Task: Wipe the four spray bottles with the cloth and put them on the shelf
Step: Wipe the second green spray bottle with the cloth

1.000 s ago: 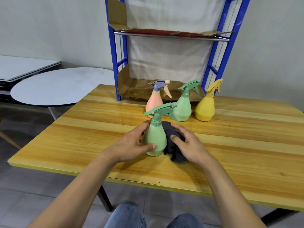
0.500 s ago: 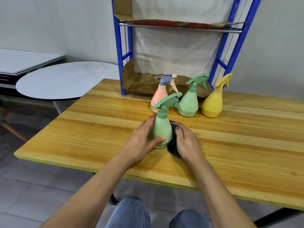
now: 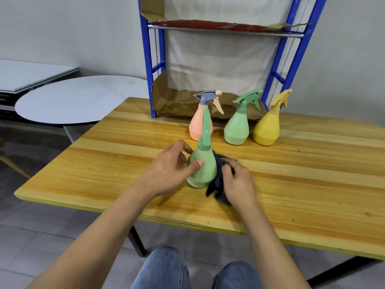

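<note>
A green spray bottle (image 3: 203,170) stands upright on the wooden table (image 3: 291,180), its trigger head turned so it shows edge-on. My left hand (image 3: 170,170) holds its body from the left, thumb across the front. My right hand (image 3: 237,184) presses a dark cloth (image 3: 216,186) against the bottle's right side. Behind stand a peach bottle (image 3: 196,126) with a grey trigger, a second green bottle (image 3: 237,128) and a yellow bottle (image 3: 267,128). The blue shelf (image 3: 149,65) rises at the table's far edge.
The shelf's bottom level holds a cardboard liner (image 3: 177,105); an upper level (image 3: 225,28) has a red-brown liner. A round grey table (image 3: 79,99) sits to the left. My knees in jeans (image 3: 166,270) show below the table's front edge.
The held green bottle has been rotated, so its trigger head now points toward or away from me instead of sideways. My right hand with the cloth slid lower along its right side.
</note>
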Demonstrator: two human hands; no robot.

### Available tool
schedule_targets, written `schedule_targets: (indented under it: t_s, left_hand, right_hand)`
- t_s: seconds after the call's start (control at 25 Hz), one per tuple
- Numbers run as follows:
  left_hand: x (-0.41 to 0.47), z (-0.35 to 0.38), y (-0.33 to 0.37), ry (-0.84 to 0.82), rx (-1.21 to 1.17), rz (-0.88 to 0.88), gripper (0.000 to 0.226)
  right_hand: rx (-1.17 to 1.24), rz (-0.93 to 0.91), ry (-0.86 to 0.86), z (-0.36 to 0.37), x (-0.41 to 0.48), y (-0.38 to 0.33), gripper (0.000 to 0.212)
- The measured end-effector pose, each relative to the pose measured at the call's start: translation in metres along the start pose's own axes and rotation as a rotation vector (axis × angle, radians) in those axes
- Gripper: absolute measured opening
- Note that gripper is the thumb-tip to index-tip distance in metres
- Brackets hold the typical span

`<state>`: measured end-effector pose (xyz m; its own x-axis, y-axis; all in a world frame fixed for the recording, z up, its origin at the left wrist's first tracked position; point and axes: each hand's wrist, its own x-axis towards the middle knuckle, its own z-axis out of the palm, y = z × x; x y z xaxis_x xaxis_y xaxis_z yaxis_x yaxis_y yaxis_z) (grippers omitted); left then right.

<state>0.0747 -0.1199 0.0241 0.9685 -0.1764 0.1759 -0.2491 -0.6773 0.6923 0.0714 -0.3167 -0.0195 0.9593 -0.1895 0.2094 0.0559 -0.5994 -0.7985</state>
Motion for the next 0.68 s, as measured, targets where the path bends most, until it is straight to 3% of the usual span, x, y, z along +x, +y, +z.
schedule_targets:
  t_s: [0.16, 0.24, 0.44, 0.56, 0.68]
  left_hand:
    - [0.013, -0.015, -0.004, -0.372, -0.218, 0.025, 0.07]
    - [0.013, -0.006, 0.0, -0.458, -0.26, 0.063, 0.074]
    - [0.001, 0.027, -0.005, -0.195, -0.293, 0.078, 0.063]
    - [0.004, 0.045, 0.001, 0.016, -0.228, 0.074, 0.065]
    - [0.012, 0.054, 0.004, 0.064, -0.197, 0.021, 0.07]
  right_hand:
    - [0.011, -0.07, -0.178, -0.014, 0.019, 0.01, 0.033]
    - [0.012, -0.092, -0.227, -0.017, 0.026, 0.012, 0.034]
    - [0.095, -0.055, -0.146, -0.013, 0.017, 0.009, 0.035]
    - [-0.033, -0.022, 0.184, 0.013, -0.02, -0.003, 0.032]
    - [-0.146, -0.046, 0.371, 0.034, -0.041, -0.012, 0.036]
